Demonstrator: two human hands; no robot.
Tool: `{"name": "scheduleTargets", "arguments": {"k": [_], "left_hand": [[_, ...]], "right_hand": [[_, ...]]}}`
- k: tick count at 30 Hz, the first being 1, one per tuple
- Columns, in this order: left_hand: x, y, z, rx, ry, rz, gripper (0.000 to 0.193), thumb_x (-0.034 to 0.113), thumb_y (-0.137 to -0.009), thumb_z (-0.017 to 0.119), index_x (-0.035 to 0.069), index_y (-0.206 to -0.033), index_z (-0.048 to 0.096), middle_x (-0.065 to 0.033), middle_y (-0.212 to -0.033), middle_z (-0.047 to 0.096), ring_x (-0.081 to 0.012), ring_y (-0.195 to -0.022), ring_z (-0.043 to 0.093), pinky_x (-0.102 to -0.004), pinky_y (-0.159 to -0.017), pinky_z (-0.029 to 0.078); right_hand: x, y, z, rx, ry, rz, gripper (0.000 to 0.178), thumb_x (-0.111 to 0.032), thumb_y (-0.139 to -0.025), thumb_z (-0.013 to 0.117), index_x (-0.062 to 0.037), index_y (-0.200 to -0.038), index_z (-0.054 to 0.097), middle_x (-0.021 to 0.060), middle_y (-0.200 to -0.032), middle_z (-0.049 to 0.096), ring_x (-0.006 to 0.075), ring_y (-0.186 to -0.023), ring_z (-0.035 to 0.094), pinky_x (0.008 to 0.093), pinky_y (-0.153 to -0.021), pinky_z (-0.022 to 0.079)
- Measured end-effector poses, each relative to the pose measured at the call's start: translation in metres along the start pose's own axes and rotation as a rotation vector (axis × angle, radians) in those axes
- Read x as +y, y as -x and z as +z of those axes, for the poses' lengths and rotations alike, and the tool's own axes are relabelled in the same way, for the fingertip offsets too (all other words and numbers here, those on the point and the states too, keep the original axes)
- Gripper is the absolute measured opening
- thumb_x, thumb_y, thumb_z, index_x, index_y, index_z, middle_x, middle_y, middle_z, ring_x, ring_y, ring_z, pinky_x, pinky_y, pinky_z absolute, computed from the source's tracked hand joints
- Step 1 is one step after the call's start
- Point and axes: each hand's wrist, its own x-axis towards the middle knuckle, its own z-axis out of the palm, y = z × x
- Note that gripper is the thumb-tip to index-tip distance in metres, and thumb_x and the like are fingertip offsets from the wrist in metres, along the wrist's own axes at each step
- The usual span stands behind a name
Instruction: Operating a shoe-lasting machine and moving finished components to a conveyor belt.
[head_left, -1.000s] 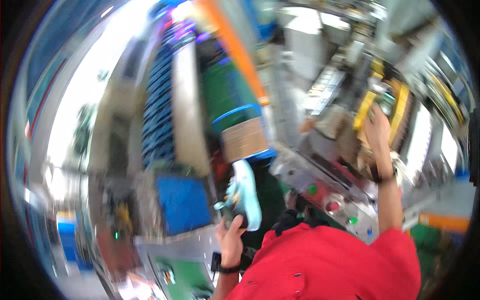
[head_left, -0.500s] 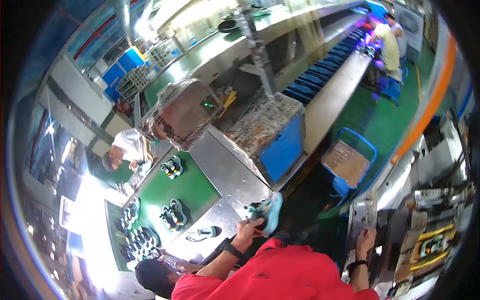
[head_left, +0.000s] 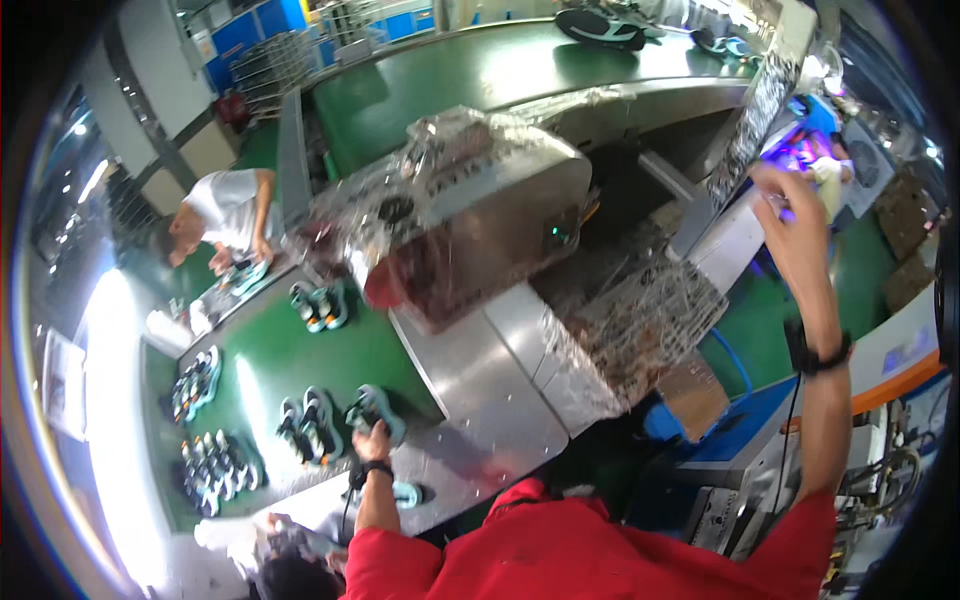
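Note:
My left hand (head_left: 371, 442) is closed round a dark and pale-teal sneaker (head_left: 380, 408) over the green belt (head_left: 370, 350). Just left of it stands a similar pair of sneakers (head_left: 311, 427). Partly behind my left wrist, another pale-teal shoe (head_left: 407, 493) lies on the metal ledge. My right hand (head_left: 795, 215) is raised at the upper right, in front of the wrapped post (head_left: 765, 105). Its fingers are bent but apart, and I see nothing in them.
A plastic-wrapped metal machine (head_left: 480, 220) stands beyond the belt, with a crusted box (head_left: 650, 320) to its right. More sneakers (head_left: 220, 465) line the belt's left side. A co-worker in white (head_left: 225, 215) handles a shoe at the far left. Another person's dark-haired head (head_left: 300, 578) is close by, lower left.
My left hand has carried the sneaker leftward from the metal corner to over the belt. My right hand has risen from beside the machinery at the right. The view has turned.

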Motion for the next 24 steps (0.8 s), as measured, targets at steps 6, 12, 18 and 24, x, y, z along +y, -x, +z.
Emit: {"name": "scheduleTargets", "arguments": {"k": [6, 12, 18, 24], "left_hand": [[-0.118, -0.114, -0.032, 0.054, -0.748, -0.035, 0.096, 0.031, -0.077, 0.077, -0.006, -0.146, 0.023, -0.0248, -0.143, 0.041, -0.0335, -0.134, 0.041, -0.0406, -0.111, 0.035], [-0.133, -0.107, -0.025, 0.210, -0.576, 0.156, 0.082, 0.032, -0.080, 0.074, -0.008, -0.140, 0.035, -0.0254, -0.135, 0.050, -0.0371, -0.120, 0.053, -0.0441, -0.102, 0.044], [-0.128, -0.112, -0.014, 0.182, -0.342, 0.186, 0.060, 0.042, -0.081, 0.071, -0.002, -0.116, 0.052, -0.0170, -0.107, 0.058, -0.0327, -0.099, 0.056, -0.0421, -0.090, 0.045], [-0.098, -0.101, -0.016, 0.244, -0.616, 0.186, 0.059, 0.035, -0.084, 0.069, -0.004, -0.124, 0.049, -0.0172, -0.117, 0.056, -0.0307, -0.105, 0.056, -0.0418, -0.093, 0.045]], "right_hand": [[0.007, -0.225, 0.146, -0.161, 0.357, -0.380, 0.047, -0.021, -0.080, 0.067, -0.0030, -0.122, 0.056, 0.0224, -0.113, 0.063, 0.0387, -0.109, 0.058, 0.0444, -0.096, 0.045], [0.012, -0.341, 0.275, -0.390, 0.583, -0.246, 0.076, -0.022, -0.075, 0.073, -0.0141, -0.142, 0.038, 0.0271, -0.142, 0.042, 0.0448, -0.121, 0.049, 0.0452, -0.103, 0.043], [0.028, -0.377, 0.345, -0.358, 0.675, -0.252, 0.070, -0.041, -0.077, 0.074, -0.0266, -0.138, 0.043, 0.0269, -0.134, 0.046, 0.0523, -0.112, 0.052, 0.0554, -0.094, 0.047], [0.005, -0.368, 0.318, -0.362, 0.634, 0.000, 0.074, -0.045, -0.072, 0.070, 0.0085, -0.120, 0.052, 0.0262, -0.120, 0.058, 0.0408, -0.115, 0.054, 0.0462, -0.095, 0.048]]}}
